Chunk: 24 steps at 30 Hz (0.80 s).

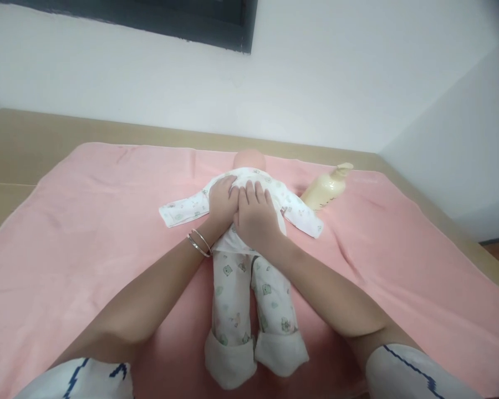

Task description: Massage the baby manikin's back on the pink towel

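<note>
A baby doll (232,288) in white printed clothes lies stretched out on a pink blanket (120,244), its smooth round head (250,159) at the far end. No face shows. Both of my hands rest on its torso, side by side and touching. My left hand (223,200) is on the left side of the printed top (249,174), fingers angled up and to the right. Flat on the middle of the torso lies my right hand (258,217), its fingers extended and slightly apart. Folded-up cuffs (232,360) hide the ends of the doll's legs.
A cream pump bottle (324,188) lies tilted on the blanket, just beyond the doll's right-side sleeve (305,215). The blanket covers a wooden surface (37,136), which meets a white wall (149,83). A dark frame (216,27) is set in the wall above.
</note>
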Each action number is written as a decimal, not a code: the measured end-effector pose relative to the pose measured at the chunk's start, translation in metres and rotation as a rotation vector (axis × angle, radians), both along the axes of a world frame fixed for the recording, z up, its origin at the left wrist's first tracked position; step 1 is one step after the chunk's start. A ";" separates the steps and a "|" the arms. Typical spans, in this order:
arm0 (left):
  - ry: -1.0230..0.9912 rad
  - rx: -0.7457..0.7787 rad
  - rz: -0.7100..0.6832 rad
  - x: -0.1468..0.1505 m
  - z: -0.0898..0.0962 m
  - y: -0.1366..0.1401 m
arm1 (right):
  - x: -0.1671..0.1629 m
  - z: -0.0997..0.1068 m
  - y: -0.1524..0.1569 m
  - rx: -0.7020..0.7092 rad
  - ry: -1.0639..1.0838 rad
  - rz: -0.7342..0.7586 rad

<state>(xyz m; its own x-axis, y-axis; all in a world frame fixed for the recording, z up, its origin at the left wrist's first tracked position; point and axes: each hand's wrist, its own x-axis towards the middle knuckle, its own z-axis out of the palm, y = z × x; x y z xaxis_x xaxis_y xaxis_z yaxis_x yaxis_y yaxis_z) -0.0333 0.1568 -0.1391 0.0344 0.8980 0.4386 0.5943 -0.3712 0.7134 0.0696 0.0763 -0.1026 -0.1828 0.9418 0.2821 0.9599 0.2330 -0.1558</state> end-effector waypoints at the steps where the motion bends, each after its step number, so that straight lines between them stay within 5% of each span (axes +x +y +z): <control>1: 0.000 -0.001 -0.001 0.000 0.000 0.000 | 0.000 0.001 0.001 -0.015 0.000 0.017; 11: 0.017 0.030 0.010 0.000 -0.004 -0.001 | 0.051 0.004 0.058 -0.120 0.229 -0.032; 16: 0.041 0.024 0.012 -0.001 -0.004 0.000 | 0.025 0.001 0.028 -0.053 0.097 -0.129; 20: 0.096 -0.003 -0.016 -0.004 0.000 0.003 | -0.002 0.004 0.001 -0.022 0.006 0.017; 24: 0.223 0.029 -0.047 -0.005 0.007 0.000 | 0.007 0.009 0.016 -0.069 0.093 0.039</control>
<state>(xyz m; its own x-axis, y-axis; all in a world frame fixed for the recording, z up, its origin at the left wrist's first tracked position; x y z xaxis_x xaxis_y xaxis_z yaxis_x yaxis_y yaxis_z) -0.0386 0.1563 -0.1317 0.1751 0.8804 0.4408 0.7177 -0.4206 0.5549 0.0765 0.0921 -0.0932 -0.1955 0.9522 0.2346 0.9309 0.2555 -0.2611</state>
